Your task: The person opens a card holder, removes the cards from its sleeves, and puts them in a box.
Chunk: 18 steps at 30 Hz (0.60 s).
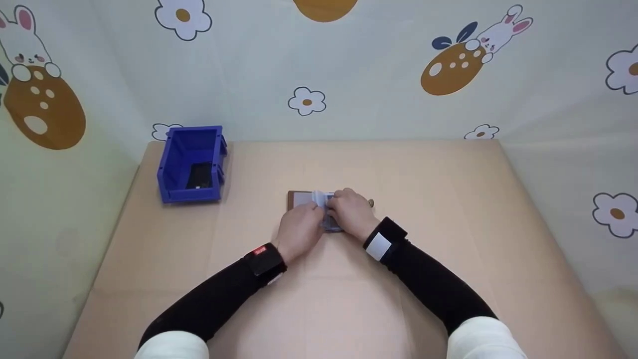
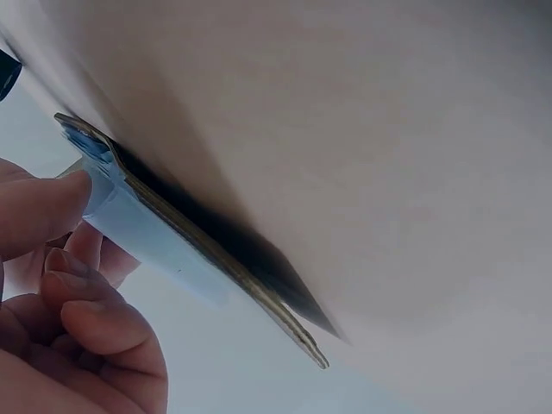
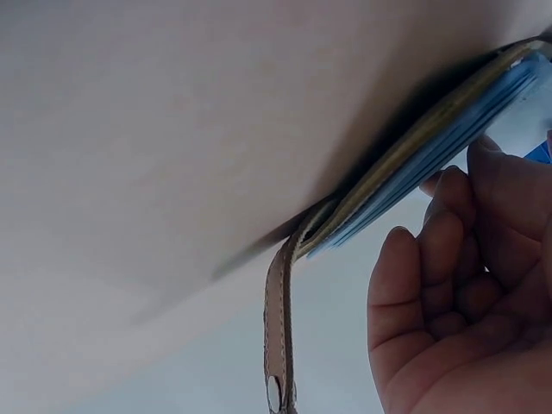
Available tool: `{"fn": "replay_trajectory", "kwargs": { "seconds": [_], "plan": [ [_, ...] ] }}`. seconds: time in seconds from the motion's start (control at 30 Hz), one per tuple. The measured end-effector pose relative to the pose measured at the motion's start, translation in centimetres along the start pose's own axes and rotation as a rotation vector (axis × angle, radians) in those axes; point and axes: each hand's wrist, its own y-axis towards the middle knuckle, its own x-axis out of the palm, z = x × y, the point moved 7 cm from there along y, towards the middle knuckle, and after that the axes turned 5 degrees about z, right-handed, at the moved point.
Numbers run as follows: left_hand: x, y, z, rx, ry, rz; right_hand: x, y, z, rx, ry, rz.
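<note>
A brown card holder [image 1: 290, 200] lies spread open on the table, with clear plastic sleeves [image 1: 318, 198] inside. My left hand [image 1: 300, 230] pinches a sleeve near the middle; in the left wrist view its thumb presses on the bluish plastic [image 2: 155, 233] above the thin cover edge. My right hand [image 1: 353, 213] is over the right half, thumb and fingertips at the stacked sleeves [image 3: 414, 172] and apparently pinching them. A stitched strap [image 3: 278, 328] with a metal snap sticks out from the cover in the right wrist view. The hands hide much of the holder.
At the table's back left stands a blue plastic bin [image 1: 167, 195] with a flat black item [image 1: 200, 175] inside. Patterned cloth [image 1: 379, 99] hangs along the back and both sides of the beige table [image 1: 438, 189].
</note>
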Motion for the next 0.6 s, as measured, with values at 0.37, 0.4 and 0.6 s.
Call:
{"fn": "replay_trajectory", "kwargs": {
  "seconds": [0.37,0.4,0.6],
  "plan": [
    [-0.39,0.04,0.06,0.010,0.003,0.027,-0.16,-0.08,0.13,0.016,0.012,0.001],
    [-0.47,0.02,0.08,0.013,0.002,0.033,-0.20,-0.09,0.12,0.016,0.013,0.004],
    [-0.90,-0.21,0.17,0.022,0.013,0.068,-0.34,-0.19,0.05,0.019,0.000,0.014]
  ]
}}
